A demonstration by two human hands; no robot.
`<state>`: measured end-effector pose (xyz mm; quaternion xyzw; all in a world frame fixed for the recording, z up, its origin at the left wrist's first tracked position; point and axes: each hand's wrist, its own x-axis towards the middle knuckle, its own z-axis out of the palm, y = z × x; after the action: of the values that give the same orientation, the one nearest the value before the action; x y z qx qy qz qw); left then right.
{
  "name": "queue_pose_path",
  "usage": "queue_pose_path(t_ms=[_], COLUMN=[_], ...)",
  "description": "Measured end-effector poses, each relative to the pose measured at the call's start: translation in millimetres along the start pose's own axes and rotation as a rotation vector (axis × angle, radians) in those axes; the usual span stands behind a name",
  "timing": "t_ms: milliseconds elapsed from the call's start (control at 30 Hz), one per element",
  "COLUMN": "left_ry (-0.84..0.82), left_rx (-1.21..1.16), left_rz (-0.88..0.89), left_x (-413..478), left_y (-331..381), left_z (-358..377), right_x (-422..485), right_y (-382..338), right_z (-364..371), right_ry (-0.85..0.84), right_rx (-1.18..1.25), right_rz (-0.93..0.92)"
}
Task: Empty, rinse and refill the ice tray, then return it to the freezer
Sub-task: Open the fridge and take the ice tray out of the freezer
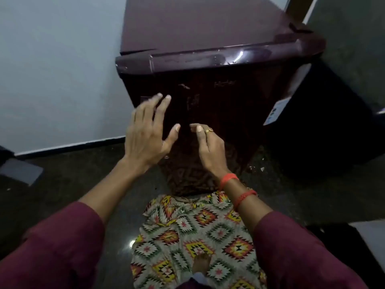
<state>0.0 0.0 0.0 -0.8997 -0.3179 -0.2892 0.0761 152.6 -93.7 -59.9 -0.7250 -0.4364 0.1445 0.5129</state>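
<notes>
Spread and nearly straight: the fingers (161, 107) of the left hand (145, 136), tips at or just off the fridge door (229, 113), gripping nothing. Just to their right, loosely curled, the fingers (201, 134) of the right hand (211, 151), thumb tip near forefinger tip, pinching nothing; contact with the door impossible to tell. No ice tray anywhere in view; probably behind the shut door.

Step in hand, as judged: getting that door open. Hook the left fingertips into the small dark recess (145, 99) right beside them, seemingly the handle, and pull straight outward, not upward. Leave the right hand free for the tray. Allow swing room first, clear of the patterned garment (198, 232) below the wrists.

Beyond the fingertips: glossy maroon front, faint lettering (225, 83) up and to the right, rounded top edge (208, 57) above. Left of the left hand, a pale wall (58, 69) with dark skirting (68, 148). Below both hands, a dark speckled floor (62, 184), a few pale crumbs (261, 168) off to the right.
</notes>
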Motion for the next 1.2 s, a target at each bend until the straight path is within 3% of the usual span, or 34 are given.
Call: queue_pose_path(t_ms=[133,267,400,600,1200], left_ry=[0.145,0.158,0.135,0.030,0.070], left_rx=[0.033,-0.075,-0.094,-0.132,-0.141], left_rz=[-0.073,-0.185,-0.241,-0.292,-0.351], left_x=[32.1,56.5,74.3,94.6,102.8], left_y=[-28.4,-49.7,-62.7,-68.2,-64.2], left_z=[-16.6,-22.6,-22.1,-14.1,-14.0], right_x=[14.4,23.3,31.4,42.5,38.9], right_y=[-26.0,-44.7,-54.3,-70.6,-66.7], right_z=[35.9,58.7,63.5,71.2,74.1], right_ry=[-0.141,-0.227,-0.233,-0.375,-0.374], right_rx=[0.106,0.152,0.141,0.146,0.087], right_rz=[0.129,0.199,0.254,0.280,0.259])
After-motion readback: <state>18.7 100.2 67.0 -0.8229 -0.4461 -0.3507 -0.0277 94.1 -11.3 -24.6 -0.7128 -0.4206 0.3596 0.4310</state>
